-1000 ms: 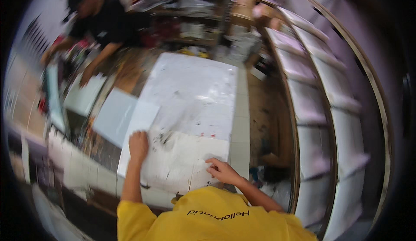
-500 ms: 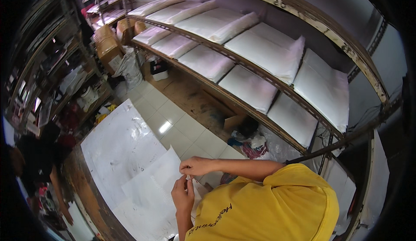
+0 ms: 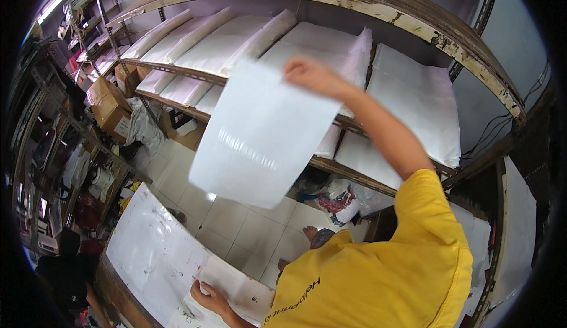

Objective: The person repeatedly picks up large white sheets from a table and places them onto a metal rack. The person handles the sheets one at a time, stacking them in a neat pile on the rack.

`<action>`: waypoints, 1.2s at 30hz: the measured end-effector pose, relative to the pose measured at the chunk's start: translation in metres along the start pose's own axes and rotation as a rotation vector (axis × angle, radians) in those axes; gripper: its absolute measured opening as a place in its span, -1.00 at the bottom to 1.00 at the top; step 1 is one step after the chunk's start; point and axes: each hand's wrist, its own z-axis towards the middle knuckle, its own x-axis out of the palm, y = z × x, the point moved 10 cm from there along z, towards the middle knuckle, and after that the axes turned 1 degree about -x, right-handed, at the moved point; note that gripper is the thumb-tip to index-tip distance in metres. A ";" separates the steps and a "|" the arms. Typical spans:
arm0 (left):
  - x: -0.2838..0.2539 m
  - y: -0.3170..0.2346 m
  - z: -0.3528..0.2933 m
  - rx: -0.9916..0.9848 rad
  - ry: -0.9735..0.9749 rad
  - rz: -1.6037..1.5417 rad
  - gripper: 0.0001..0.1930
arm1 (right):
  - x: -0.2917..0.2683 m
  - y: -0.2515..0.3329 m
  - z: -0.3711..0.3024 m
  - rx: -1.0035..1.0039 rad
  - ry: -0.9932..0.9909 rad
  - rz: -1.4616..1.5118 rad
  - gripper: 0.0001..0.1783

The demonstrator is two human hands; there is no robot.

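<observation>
Holding white sheet (image 3: 260, 142), smudged tabletop (image 3: 150, 239), tiled floor (image 3: 260, 239), shelves (image 3: 348, 3)

- Brown cardboard box (image 3: 108, 102), well left of the right fingers (image 3: 295, 71)
- Crumpled translucent plastic bag (image 3: 144, 124), left and below them
- Glossy white floor tiles (image 3: 239, 229), below them
- Rumpled red-and-white bundle (image 3: 338, 202), right and below them

The wearer's two hands (image 3: 313, 77) (image 3: 209, 297), one raised sheet (image 3: 266, 136) and apparently two bare feet (image 3: 310, 233) show.

A tube light (image 3: 57, 1) glows upper left, floor tiles (image 3: 233, 224) glint, the right hand (image 3: 313, 77) blurs.
</observation>
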 end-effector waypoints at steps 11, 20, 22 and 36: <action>0.026 -0.064 -0.016 0.052 -0.114 0.301 -0.71 | -0.454 -0.183 -0.179 0.410 -0.719 -0.589 -0.69; 0.031 -0.066 -0.016 0.090 -0.159 0.363 -0.73 | -0.553 -0.240 -0.290 0.682 -0.936 -0.877 -0.67; 0.034 -0.059 -0.016 0.065 -0.147 0.377 -0.72 | -0.556 -0.247 -0.298 0.725 -0.940 -0.917 -0.67; 0.045 -0.029 -0.018 -0.180 -0.038 0.321 -0.61 | -0.551 -0.252 -0.332 0.955 -0.919 -1.167 -0.63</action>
